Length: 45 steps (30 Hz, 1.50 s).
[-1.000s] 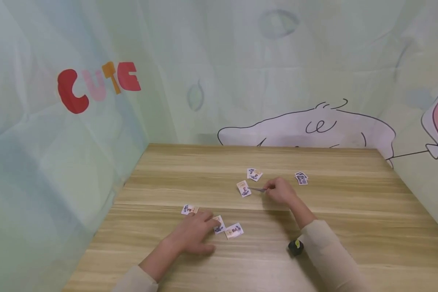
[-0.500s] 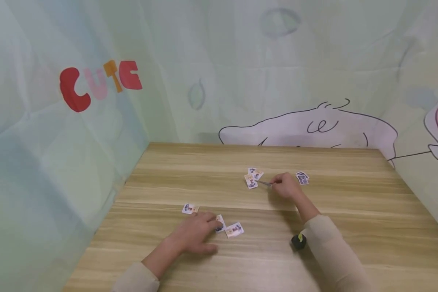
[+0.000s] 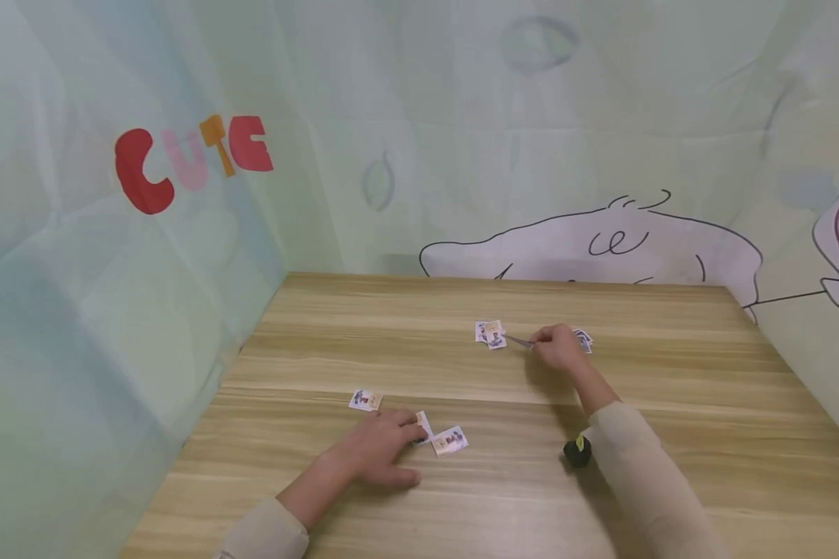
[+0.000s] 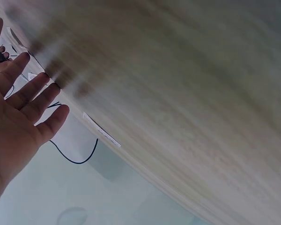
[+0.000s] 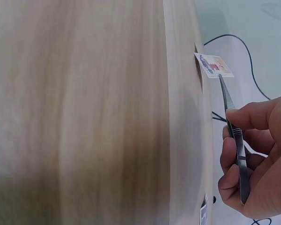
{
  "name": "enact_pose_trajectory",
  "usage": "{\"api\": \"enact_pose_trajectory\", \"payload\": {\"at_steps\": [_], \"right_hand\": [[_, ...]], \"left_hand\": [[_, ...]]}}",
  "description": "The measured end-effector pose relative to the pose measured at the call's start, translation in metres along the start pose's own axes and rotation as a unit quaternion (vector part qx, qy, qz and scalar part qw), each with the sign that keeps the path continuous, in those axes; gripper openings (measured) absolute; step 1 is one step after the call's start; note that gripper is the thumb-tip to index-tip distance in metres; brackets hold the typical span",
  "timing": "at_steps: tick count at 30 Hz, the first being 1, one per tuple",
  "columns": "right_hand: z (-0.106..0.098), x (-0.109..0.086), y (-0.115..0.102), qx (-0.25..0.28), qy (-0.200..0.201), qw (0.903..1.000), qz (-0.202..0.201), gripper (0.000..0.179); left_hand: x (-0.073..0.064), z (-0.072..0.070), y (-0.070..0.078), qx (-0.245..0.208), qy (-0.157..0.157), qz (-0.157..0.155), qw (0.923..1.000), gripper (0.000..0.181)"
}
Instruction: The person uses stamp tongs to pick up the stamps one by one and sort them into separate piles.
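Note:
My right hand (image 3: 559, 347) grips a pair of metal tweezers (image 5: 239, 150) between thumb and fingers. At the tweezer tips is a small printed stamp (image 5: 214, 65), held tilted just above the table in the right wrist view. In the head view this stamp overlaps another stamp (image 3: 480, 331) at the back middle. My left hand (image 3: 381, 449) lies palm down at the front left, its fingers loosely spread. One fingertip covers part of a stamp (image 3: 422, 425); whether it presses cannot be told. Two more stamps, one left (image 3: 366, 400) and one right (image 3: 450, 441), lie beside that hand.
Several dark stamps (image 3: 585, 341) lie in a small pile behind my right hand, which partly hides them. A small black object with a yellow-green mark (image 3: 577, 452) sits by my right sleeve. Printed cloth (image 3: 349, 140) hangs along the wooden table's (image 3: 363, 310) back and sides.
My right hand has moved back and to the right, carrying the stamp in the tweezers from in front of the back-middle stamps to over them. My left hand has hardly moved.

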State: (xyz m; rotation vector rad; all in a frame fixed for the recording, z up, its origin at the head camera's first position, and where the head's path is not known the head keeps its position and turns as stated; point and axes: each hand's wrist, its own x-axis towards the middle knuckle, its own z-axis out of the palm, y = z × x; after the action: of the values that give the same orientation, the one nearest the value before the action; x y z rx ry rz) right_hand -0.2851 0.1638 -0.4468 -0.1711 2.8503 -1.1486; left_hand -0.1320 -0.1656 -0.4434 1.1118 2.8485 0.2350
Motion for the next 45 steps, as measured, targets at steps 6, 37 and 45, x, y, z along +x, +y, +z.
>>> {"api": "enact_pose_trajectory", "payload": {"at_steps": [6,37,45], "right_hand": [[-0.004,0.004,0.003,0.003,-0.005,0.9999,0.016,0.023],[-0.002,0.001,0.011,-0.005,0.011,0.9993,0.036,0.022],[-0.004,-0.002,0.014,0.008,0.030,0.9995,0.012,0.020]], "left_hand": [[0.001,0.000,0.000,0.000,-0.005,-0.010,0.9999,0.060],[0.000,-0.001,0.004,-0.022,-0.021,-0.030,0.9991,0.066],[0.000,0.000,0.002,-0.024,-0.022,-0.033,0.9989,0.066]]}}
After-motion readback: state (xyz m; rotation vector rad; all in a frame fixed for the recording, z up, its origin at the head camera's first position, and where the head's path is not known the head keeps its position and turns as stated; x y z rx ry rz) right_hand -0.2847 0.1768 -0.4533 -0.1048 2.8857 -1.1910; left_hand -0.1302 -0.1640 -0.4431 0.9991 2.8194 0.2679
